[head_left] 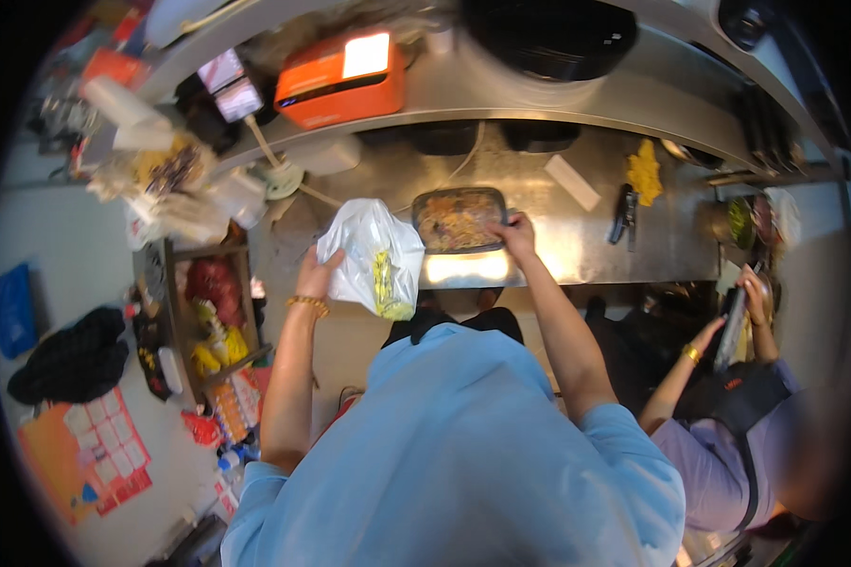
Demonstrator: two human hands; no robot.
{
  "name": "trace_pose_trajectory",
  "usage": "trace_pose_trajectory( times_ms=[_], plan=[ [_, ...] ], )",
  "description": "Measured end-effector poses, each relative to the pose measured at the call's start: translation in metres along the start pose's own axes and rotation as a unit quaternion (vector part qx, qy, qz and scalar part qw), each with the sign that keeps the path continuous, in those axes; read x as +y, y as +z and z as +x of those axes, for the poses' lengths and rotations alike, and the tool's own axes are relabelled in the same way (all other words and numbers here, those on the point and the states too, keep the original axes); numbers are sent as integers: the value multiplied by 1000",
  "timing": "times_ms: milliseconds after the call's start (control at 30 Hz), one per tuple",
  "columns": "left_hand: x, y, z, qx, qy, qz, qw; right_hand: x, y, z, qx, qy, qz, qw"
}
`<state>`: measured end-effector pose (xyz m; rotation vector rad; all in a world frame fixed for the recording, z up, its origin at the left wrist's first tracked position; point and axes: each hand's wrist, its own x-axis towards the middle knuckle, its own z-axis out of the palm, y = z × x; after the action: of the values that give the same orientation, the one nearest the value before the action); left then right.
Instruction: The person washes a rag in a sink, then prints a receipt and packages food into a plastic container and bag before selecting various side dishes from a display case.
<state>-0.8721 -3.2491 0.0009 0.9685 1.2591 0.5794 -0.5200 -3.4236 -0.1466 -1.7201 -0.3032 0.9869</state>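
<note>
My left hand [319, 273], with a beaded bracelet at the wrist, grips the side of a white plastic bag [358, 248] with yellow-green print. To the right of the bag, a black rectangular container [496, 202] of mixed cooked food [455, 220] rests on the stainless steel counter [539, 241]. My right hand [516, 237] is at the container's right rim, fingers and thumb closed around that edge. The bag's left border is partly hidden by my left fingers.
An orange printer [340, 88] and a phone on a stand [234, 92] are on and by the upper shelf. Farther right lie a white box [572, 183], a black-handled tool [620, 215] and yellow material [644, 173]. A co-worker [723, 439] holds a dark flat object at lower right.
</note>
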Motion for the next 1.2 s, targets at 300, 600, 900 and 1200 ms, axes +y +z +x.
trace_pose_trajectory(
  times_ms=[300,600,900,1200],
  plan=[
    [18,-7,4,1,-67,62,996,-54,-53,-64,-49,31,165,985],
    [8,108,-11,-291,-101,-225,924,-149,-37,-101,-172,-132,17,976],
    [-28,117,-18,-218,-103,-252,937,-72,2,-52,-30,-165,-81,982],
    [-52,131,3,-21,-68,-70,995,-41,-35,-36,-148,13,150,978]
  ],
)
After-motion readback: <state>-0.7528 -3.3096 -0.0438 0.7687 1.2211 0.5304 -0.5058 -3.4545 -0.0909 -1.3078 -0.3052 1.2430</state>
